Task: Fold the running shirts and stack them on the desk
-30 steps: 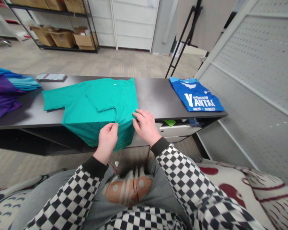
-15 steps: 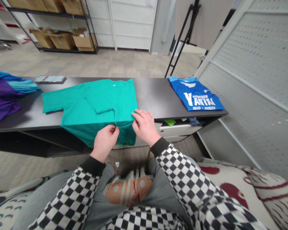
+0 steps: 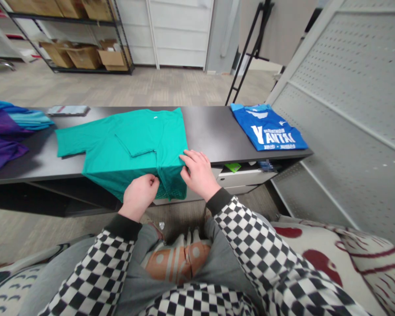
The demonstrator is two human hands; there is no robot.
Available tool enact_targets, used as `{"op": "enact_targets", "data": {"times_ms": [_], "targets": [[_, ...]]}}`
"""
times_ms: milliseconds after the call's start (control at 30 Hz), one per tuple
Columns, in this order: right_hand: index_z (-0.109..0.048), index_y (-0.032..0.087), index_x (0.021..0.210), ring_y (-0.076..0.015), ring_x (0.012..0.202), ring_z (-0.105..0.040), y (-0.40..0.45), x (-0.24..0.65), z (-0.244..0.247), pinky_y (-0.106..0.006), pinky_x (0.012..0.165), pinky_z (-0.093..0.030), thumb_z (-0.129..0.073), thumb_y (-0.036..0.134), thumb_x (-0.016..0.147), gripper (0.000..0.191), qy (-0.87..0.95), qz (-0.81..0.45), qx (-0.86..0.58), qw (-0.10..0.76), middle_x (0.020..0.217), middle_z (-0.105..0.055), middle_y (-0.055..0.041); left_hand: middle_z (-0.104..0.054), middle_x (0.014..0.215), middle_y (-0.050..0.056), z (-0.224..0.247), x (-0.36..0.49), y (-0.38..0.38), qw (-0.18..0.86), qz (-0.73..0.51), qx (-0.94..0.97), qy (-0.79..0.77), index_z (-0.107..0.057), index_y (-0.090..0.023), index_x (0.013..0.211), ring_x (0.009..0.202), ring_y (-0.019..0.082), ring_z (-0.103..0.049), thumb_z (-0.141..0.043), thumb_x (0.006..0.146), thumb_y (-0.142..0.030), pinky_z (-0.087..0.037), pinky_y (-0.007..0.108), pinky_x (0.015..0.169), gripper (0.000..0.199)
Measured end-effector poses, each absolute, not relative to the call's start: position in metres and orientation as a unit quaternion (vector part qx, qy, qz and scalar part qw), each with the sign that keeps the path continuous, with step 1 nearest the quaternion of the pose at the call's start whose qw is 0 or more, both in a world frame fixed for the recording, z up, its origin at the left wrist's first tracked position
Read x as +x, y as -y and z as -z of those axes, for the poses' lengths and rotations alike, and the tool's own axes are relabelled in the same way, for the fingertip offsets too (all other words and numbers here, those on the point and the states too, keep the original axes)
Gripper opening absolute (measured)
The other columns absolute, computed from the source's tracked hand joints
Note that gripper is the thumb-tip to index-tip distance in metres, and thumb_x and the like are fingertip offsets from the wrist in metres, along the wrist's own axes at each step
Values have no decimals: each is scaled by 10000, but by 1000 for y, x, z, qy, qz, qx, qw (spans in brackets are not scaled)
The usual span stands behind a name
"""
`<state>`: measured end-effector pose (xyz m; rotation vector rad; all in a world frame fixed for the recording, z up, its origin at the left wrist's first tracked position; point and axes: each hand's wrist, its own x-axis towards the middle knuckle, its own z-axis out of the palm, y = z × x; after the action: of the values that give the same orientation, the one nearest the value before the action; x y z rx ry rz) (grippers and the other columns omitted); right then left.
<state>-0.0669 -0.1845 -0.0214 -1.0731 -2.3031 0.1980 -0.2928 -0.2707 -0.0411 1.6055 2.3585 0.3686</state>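
A green shirt [image 3: 105, 149] lies on the dark table top, its lower part hanging over the front edge. One side is folded in, with that sleeve lying across the middle; the other sleeve points left. My left hand [image 3: 140, 193] is closed in front of the hanging part, its fingertips curled together; whether cloth is between them is too small to tell. Fingers apart, my right hand [image 3: 199, 172] rests its fingertips on the shirt's right edge, near the table's front edge.
A folded blue shirt [image 3: 273, 129] lies at the table's [image 3: 210, 131] right end. Purple and blue clothing [image 3: 6, 136] is heaped at the left, beside a flat packet [image 3: 68, 110]. A perforated panel [image 3: 355, 87] stands at the right. Below the top is a drawer [image 3: 243, 179].
My left hand has moved slightly left, away from the fold in the hanging cloth. My right hand has hardly moved.
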Motion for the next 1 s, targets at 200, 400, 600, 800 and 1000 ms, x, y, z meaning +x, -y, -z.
{"op": "enact_targets", "data": {"times_ms": [200,400,600,800,1000], "targets": [[-740,225,1483,-310,1562,-537,186,-66,20,-555,1402,-290,-559,236,1068,453,864,-80,-405,287,1660,-637,-93,-785,799,53,33,-287,277,139,-197,572,-784,-763,-261,853,750,239,-695,-542,1048,-469,-374,330,668,360],[-731,229,1501,-309,1581,-521,187,-67,18,-561,1402,-290,-551,267,1082,458,864,-88,-406,285,1674,-625,-95,-692,675,-6,23,-280,287,153,-295,590,-736,-709,-233,794,638,172,-604,-567,1045,-473,-368,306,653,375],[-636,230,1621,-302,1668,-428,190,-65,19,-550,1416,-269,-479,439,1164,526,856,-97,-414,295,1750,-546,-92,-730,717,12,24,-283,288,166,-299,603,-720,-745,-225,819,660,172,-629,-570,1056,-463,-395,295,661,378],[-548,215,1691,-333,1701,-363,188,-79,-7,-608,1428,-204,-409,495,1173,605,839,-87,-454,287,1769,-514,-110,-812,869,36,21,-287,284,216,-315,631,-675,-813,-237,1008,752,200,-712,-578,1058,-406,-465,298,704,295],[-377,209,1796,-387,1764,-175,141,-156,-56,-675,1420,-111,-305,617,1173,749,844,-69,-479,233,1891,-282,-111,-834,913,47,18,-290,286,233,-292,642,-669,-819,-246,1039,790,223,-749,-569,1069,-384,-481,310,692,287]]}}
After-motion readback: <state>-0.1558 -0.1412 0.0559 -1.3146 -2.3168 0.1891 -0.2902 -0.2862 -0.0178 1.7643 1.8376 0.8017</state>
